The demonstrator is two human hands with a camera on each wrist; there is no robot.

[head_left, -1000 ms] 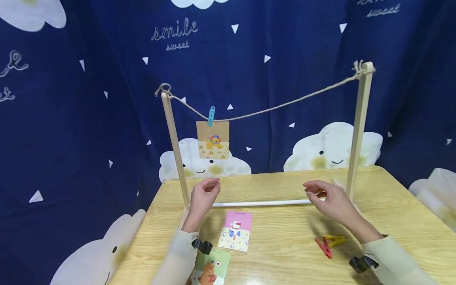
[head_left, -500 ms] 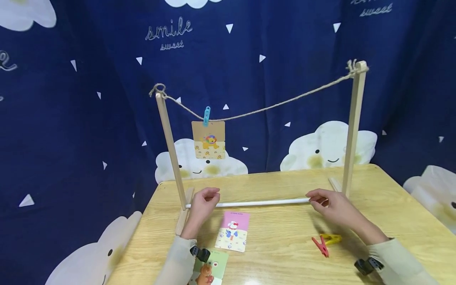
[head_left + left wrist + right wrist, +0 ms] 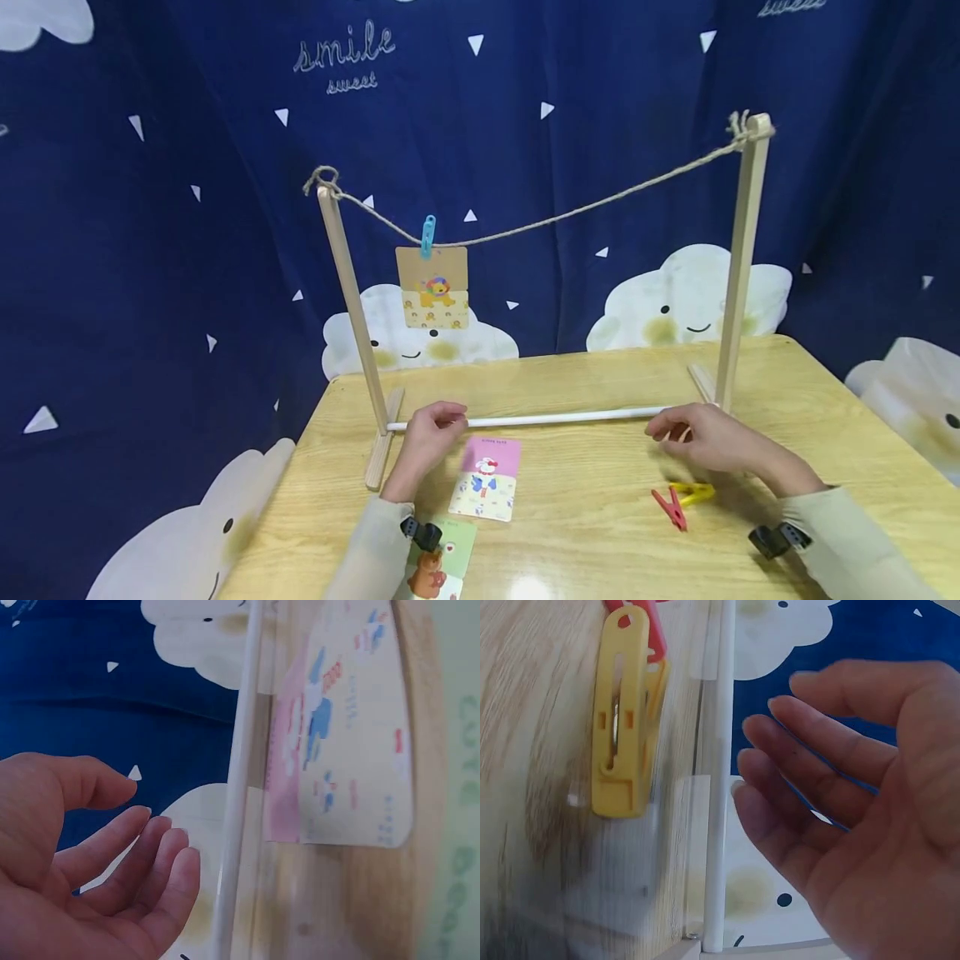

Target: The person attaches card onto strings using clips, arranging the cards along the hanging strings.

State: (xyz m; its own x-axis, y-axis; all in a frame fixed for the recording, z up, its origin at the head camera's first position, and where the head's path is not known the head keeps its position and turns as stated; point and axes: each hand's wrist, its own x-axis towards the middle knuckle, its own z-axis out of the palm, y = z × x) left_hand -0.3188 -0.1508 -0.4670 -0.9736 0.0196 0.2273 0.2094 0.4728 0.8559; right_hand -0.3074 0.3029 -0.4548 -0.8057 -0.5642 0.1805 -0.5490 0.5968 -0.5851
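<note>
My left hand [image 3: 429,442] hovers in front of the white rod [image 3: 562,417], beside a pink rabbit card [image 3: 485,479]; its fingers are loosely bent and hold nothing. Partly behind the left sleeve lies a green bear card [image 3: 442,554]. On the right, my right hand [image 3: 705,435] is also relaxed and bare, above a red clothespin [image 3: 670,508] and a yellow clothespin [image 3: 622,720] that lie together on the table. A lion card [image 3: 433,292] hangs from the twine [image 3: 600,202], clipped by a blue clothespin [image 3: 428,236] toward the left end.
Two wooden posts, the left post [image 3: 352,308] and the right post [image 3: 738,275], carry the sagging twine. Their feet stand on the wooden table [image 3: 570,517], joined low down by the white rod. Behind hangs a dark blue curtain [image 3: 510,100] printed with clouds.
Both hands have come down a little toward the table, the right one now below the rod in view. The head view has shifted slightly. Cards and clothespins stay in place.
</note>
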